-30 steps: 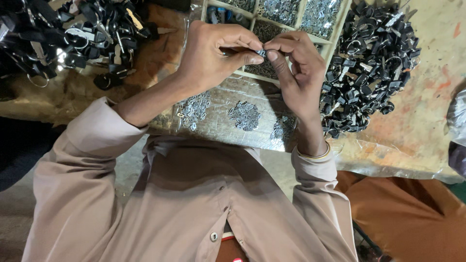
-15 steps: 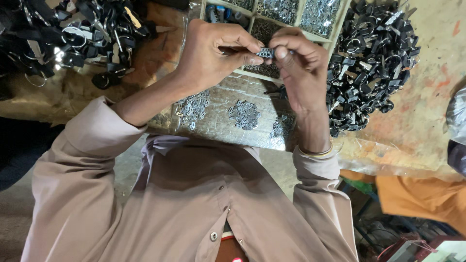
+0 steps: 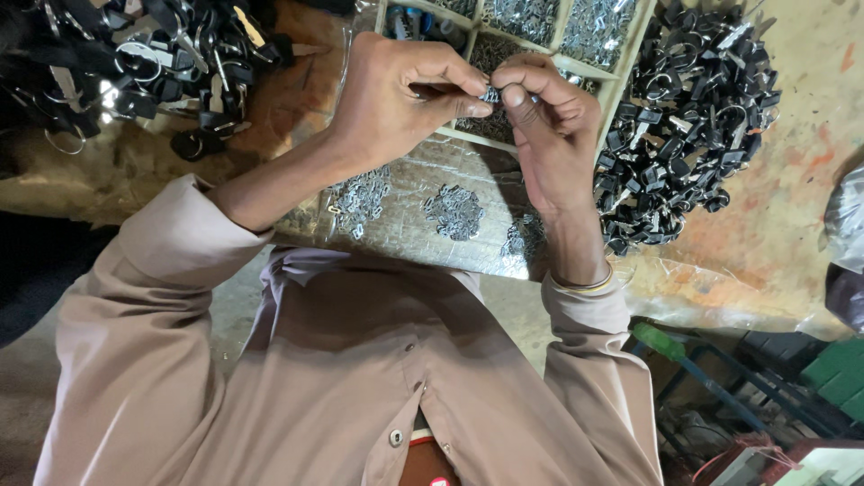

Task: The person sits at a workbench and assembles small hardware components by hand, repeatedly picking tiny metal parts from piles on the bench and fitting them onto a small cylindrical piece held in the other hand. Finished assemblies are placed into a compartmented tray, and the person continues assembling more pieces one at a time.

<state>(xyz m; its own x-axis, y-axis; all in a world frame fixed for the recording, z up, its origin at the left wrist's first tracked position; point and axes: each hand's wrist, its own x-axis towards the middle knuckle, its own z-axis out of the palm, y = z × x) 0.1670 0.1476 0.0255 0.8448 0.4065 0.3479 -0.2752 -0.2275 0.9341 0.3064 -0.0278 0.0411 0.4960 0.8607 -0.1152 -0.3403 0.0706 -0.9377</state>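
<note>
Both hands meet above a wooden divided tray (image 3: 630,63) of silvery bits. The left hand (image 3: 396,99) and right hand (image 3: 549,126) pinch one small metal piece (image 3: 491,94) between fingertips, its length running roughly across from hand to hand. Piles of black keys (image 3: 684,135) lie at either side

Divided tray (image 3: 621,67) between two key heaps (image 3: 153,63) (image 3: 693,117).

head camera, looking steeply down, close

small metal part (image 3: 491,94): mostly hidden by fingertips | compartment tray (image 3: 621,67): cut by top edge
</note>
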